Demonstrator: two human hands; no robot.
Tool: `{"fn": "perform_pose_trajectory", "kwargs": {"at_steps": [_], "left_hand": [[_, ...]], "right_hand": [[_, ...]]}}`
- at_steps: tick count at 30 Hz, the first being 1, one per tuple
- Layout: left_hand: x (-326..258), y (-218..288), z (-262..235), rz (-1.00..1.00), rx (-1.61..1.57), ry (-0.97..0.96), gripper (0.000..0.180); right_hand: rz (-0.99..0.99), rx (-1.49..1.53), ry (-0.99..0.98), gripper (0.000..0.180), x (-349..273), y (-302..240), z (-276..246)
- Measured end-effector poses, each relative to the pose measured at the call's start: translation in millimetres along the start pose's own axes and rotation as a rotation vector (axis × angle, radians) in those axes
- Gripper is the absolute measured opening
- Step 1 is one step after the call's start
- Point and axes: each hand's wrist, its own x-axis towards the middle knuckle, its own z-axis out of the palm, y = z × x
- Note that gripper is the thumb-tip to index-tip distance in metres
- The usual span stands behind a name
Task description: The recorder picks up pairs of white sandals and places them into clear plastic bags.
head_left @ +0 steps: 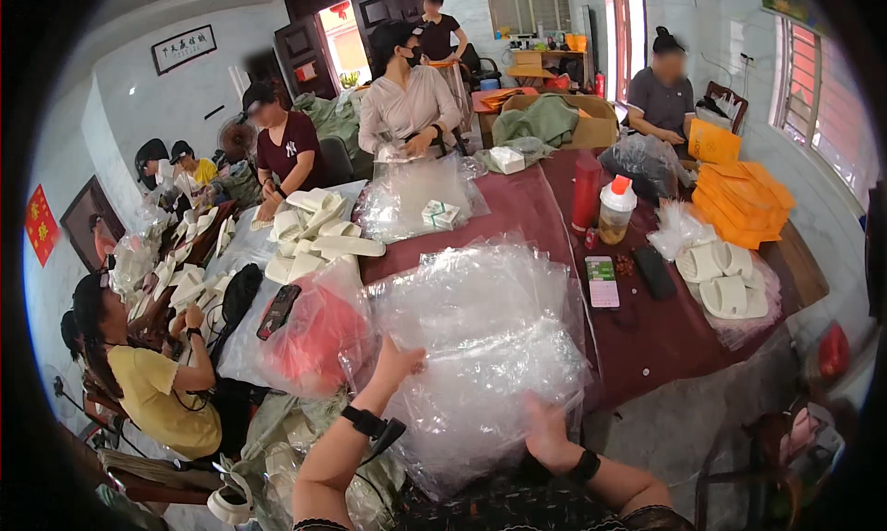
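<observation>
A thick stack of clear plastic bags [476,319] lies in front of me, spread over the near edge of the dark red table. At its left edge is my left hand [399,362], fingers stretched toward the plastic and apart from one another. My right hand [549,431] is by the stack's lower right side. Motion smears its fingers, so whether it pinches any plastic does not show. Left of the stack, a clear bag with a red bag [319,337] inside lies with a black phone [279,311] on top.
Cream slippers [319,231] are piled beyond the red bag; more slippers [725,277] lie at right. A bottle [615,208], a red cylinder [586,191], a lit phone [602,282] and orange packages [739,203] stand or lie on the right. Several people work around the table.
</observation>
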Motion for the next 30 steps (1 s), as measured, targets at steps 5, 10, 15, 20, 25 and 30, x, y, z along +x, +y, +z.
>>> {"fn": "perform_pose_trajectory", "kwargs": {"at_steps": [5, 10, 15, 20, 25, 30], "left_hand": [[51.3, -182.8, -114.0, 0.083, 0.215, 0.142, 0.120], [29.1, -52.1, -4.3, 0.150, 0.468, 0.069, 0.120], [-0.5, 0.0, 5.5, -0.182, 0.517, 0.061, 0.111], [4.4, -24.4, -4.1, -0.053, 0.598, 0.137, 0.103], [8.4, -23.2, -2.0, -0.099, 0.571, 0.099, 0.103], [-0.6, -27.8, 3.0, -0.116, 0.606, 0.058, 0.115]], "right_hand": [[0.384, 0.978, -0.042, 0.033, -4.9, -62.0, -36.0], [0.475, 0.997, -0.087, 0.043, -4.8, -9.8, -47.2], [0.300, 0.402, -0.387, 0.044, 8.3, -12.4, -142.7], [0.097, -0.117, -0.014, 0.022, 47.4, -42.7, -187.9], [-0.496, 0.011, -0.238, 0.026, 98.3, -85.7, -144.5], [-0.720, -0.134, -0.275, 0.055, 161.9, -58.4, -52.1]]}}
